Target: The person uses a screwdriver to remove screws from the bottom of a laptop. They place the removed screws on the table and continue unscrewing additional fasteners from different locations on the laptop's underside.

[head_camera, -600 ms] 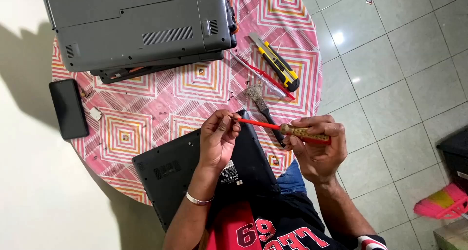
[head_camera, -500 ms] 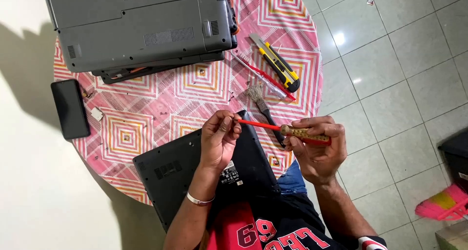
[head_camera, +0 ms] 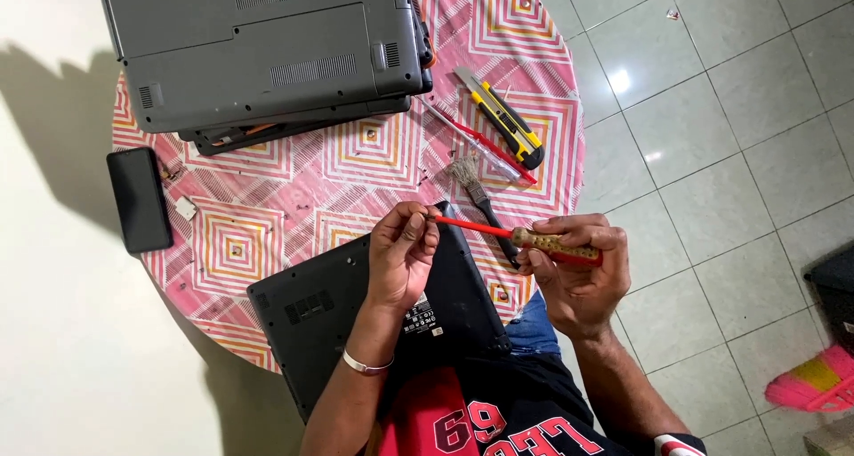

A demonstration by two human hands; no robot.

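My right hand (head_camera: 578, 274) grips the brownish handle of a red-shafted screwdriver (head_camera: 498, 233) and holds it level above the table's near edge. My left hand (head_camera: 405, 251) pinches the screwdriver's tip between thumb and fingers. Both hands hover over a black laptop (head_camera: 329, 318) that lies bottom up, partly on my lap and partly on the round table (head_camera: 294, 176) with its pink patterned cloth. A small brush with a black handle (head_camera: 476, 193) lies just beyond the screwdriver.
A stack of grey laptops (head_camera: 267, 51) lies bottom up at the table's far side. A yellow and black utility knife (head_camera: 500, 118) and a thin red tool (head_camera: 480, 145) lie at the right. A black phone (head_camera: 140, 198) rests at the left edge. Tiled floor lies to the right.
Both hands stay in nearly the same pose on the screwdriver. My left fingers have shifted slightly at the tip.
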